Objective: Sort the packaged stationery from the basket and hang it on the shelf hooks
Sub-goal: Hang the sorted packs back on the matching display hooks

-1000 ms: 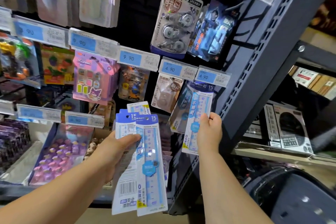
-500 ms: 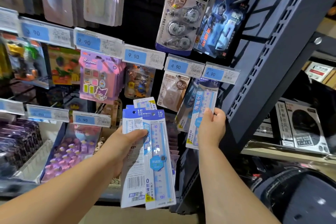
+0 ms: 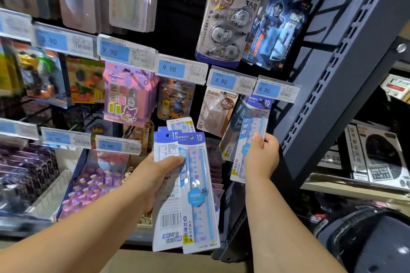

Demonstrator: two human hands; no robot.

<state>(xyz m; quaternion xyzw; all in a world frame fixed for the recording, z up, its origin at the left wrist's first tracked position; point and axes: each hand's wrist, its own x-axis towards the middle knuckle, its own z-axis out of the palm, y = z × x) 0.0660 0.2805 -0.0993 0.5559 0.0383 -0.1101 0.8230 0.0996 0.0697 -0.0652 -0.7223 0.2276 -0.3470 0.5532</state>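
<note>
Head view, one frame, facing a hook wall of hanging stationery. Left hand (image 3: pixel 155 173) grips a fanned stack of ruler packs (image 3: pixel 195 195) low in centre frame, with the thumb across the front near the top and the fingers hidden behind. The front pack of the stack faces the camera, with a blue header marked 15 cm and a clear blue ruler upright inside. The pack behind it shows a white back with a barcode, and a third header peeks out above both. Right hand (image 3: pixel 261 157) grasps a single ruler pack (image 3: pixel 251 131) by its lower half, fingers curled round the right edge, back of the hand toward the camera. This pack is raised against the display and tilted slightly right, its header just below the right-hand price tag (image 3: pixel 277 90), marked 4.90. Whether its hang hole sits on a hook: cannot tell, the tag covers it. Another blue-printed pack (image 3: pixel 235 122) hangs just behind and left of it. Next on that row is a beige tape pack (image 3: pixel 218 111). In the row above, a correction-tape card (image 3: pixel 230 20) with three rollers hangs beside a blue figure-print pack (image 3: pixel 279 29). Purple eraser pack (image 3: pixel 128 95) hangs left of centre. Dark blue perforated shelf upright (image 3: pixel 332 77) runs diagonally just right of the right hand. Dark rounded object (image 3: pixel 372 241) at lower right is blurred and not identified.
</note>
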